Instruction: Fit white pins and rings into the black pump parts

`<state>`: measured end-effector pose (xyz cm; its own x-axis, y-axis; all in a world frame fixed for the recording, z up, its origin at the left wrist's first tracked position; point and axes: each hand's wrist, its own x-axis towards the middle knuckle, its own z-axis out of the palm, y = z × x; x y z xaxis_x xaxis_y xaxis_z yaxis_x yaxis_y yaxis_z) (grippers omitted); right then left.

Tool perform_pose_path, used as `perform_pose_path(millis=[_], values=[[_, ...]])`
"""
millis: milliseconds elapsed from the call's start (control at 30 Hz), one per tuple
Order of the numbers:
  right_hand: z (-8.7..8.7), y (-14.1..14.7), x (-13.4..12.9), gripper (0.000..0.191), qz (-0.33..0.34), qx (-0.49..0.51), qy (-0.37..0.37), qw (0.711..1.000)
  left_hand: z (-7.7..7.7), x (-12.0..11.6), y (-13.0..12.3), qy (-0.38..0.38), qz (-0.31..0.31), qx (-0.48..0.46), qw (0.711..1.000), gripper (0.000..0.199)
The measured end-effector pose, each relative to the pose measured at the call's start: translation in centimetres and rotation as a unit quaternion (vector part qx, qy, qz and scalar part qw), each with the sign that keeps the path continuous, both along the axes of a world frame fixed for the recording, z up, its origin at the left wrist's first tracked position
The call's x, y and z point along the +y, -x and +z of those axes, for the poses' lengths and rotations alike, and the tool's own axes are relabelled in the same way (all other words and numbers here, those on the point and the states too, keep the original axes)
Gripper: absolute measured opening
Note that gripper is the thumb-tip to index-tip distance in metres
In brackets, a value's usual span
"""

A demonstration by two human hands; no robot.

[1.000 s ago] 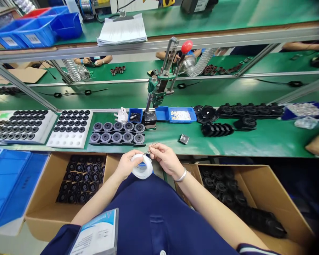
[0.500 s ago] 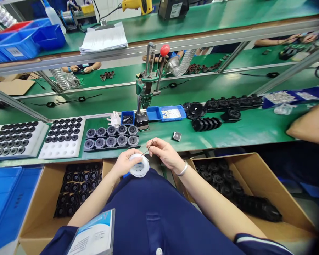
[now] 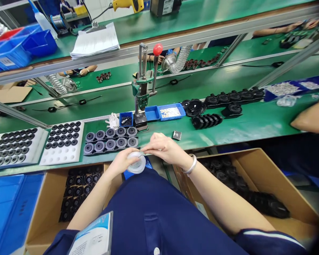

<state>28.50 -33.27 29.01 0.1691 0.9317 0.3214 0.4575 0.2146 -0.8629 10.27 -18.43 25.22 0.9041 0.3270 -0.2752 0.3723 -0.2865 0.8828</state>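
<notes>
My left hand [image 3: 124, 160] is closed around the rim of a white, translucent round coil [image 3: 137, 166], held just above my lap at the bench edge. My right hand [image 3: 163, 148] meets it from the right, thumb and fingers pinched together at the coil's upper edge. A thin dark strand [image 3: 141, 155] shows between the two hands; what exactly my right fingertips grip is too small to make out. On the bench beyond lie two rows of black parts with grey round discs [image 3: 110, 144]. A small dark square piece [image 3: 177, 135] rests right of them.
A green hand press [image 3: 142, 92] with a red knob stands behind my hands, beside blue trays [image 3: 171, 112] of small parts. White foam blocks [image 3: 60, 156] with black rings sit left. Cardboard boxes [image 3: 271, 170] flank my lap. Another person's arm [image 3: 312, 115] rests at right.
My right hand has come down and closer to the coil, its fingers now at the coil's edge. Before, it held the dark strand up and away. The view has shifted slightly.
</notes>
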Motion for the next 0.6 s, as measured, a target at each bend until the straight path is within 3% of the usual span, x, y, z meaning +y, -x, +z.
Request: perform_pose_path(millis=[100, 233, 367, 433, 500, 600], values=[[0.0, 0.0, -1.5, 0.024, 0.002, -0.011, -0.011, 1.000, -1.1, 0.9, -0.1, 0.077, 0.044, -0.022, 0.996, 0.051], [-1.2, 0.0, -4.7, 0.023, 0.009, 0.061, 0.014, 0.998, -4.6, 1.4, -1.8, -0.031, 0.131, 0.000, 0.991, 0.035], [-3.3, -0.4, -9.0, 0.016, 0.011, 0.236, 0.022, 0.971, -7.8, 0.9, -6.2, -0.116, 0.117, 0.010, 0.986, 0.032], [-4.4, -1.0, -11.4, 0.012, -0.082, 0.340, -0.028, 0.937, -8.5, 0.5, -9.5, -0.146, 0.080, 0.014, 0.986, 0.031], [-5.6, -2.0, -14.0, 0.008, -0.206, 0.415, -0.081, 0.882, -8.8, 0.3, -13.4, -0.176, 0.041, 0.018, 0.983, 0.031], [-7.3, -3.5, -18.1, 0.010, -0.357, 0.464, -0.085, 0.806, -9.2, 1.0, -20.3, -0.227, -0.006, 0.029, 0.974, 0.034]])
